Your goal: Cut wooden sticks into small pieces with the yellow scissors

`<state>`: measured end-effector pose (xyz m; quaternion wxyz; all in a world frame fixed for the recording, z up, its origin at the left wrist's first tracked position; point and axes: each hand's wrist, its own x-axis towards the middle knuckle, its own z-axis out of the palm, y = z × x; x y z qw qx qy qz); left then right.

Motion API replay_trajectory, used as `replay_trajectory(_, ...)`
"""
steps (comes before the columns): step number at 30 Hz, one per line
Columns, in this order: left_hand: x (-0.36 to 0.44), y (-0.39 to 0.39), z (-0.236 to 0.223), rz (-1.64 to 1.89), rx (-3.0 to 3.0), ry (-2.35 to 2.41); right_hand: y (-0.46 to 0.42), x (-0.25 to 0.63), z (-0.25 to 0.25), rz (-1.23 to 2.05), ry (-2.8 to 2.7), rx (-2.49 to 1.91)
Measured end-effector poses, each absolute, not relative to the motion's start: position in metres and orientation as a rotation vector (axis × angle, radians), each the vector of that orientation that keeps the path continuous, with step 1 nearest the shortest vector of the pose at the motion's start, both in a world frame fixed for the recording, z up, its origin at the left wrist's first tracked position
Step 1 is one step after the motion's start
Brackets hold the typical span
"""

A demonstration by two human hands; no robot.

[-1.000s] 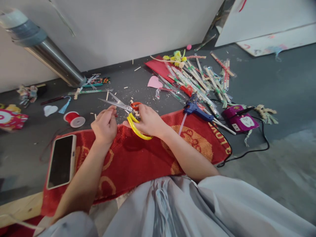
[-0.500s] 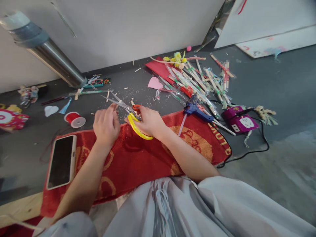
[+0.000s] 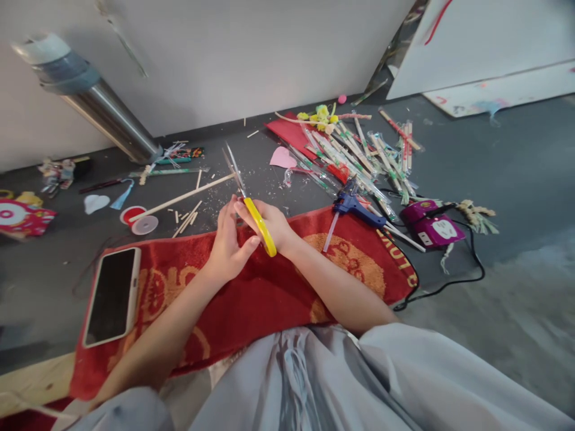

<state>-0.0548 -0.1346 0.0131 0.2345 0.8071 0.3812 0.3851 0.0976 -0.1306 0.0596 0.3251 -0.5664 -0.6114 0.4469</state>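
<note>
My right hand (image 3: 274,224) grips the scissors (image 3: 258,218) by their yellow handles. The steel blades (image 3: 234,167) point up and away from me, slightly parted. My left hand (image 3: 229,245) is pressed against the right one, fingers together and thumb touching the yellow handle; whatever it holds is hidden. A long thin wooden stick (image 3: 179,197) runs from the blades leftwards to a red thread spool (image 3: 137,218). Both hands hover over the far edge of a red patterned towel (image 3: 251,293) on my lap.
A phone (image 3: 110,294) lies on the towel's left end. A blue glue gun (image 3: 354,205), a purple power strip (image 3: 431,224) with black cable, a pile of wrapped chopsticks (image 3: 359,152), a pink paper heart (image 3: 282,157) and stick offcuts lie on the grey floor. A metal pipe (image 3: 99,108) slants at left.
The scissors swung from pointing left to pointing up and away. My left hand moved right against the right hand. A long stick now shows left of the blades.
</note>
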Motion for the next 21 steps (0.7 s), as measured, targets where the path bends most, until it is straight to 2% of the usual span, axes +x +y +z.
replay_trajectory(8, -0.055, -0.137, 0.001, 0.974, 1.977, 0.975, -0.139, 0.086, 0.056, 1.205, -1.629, -1.395)
replay_trajectory(21, -0.046, -0.133, -0.018, 1.243, 2.037, 1.01, -0.133, 0.082, 0.05, 1.19, -1.711, -1.337)
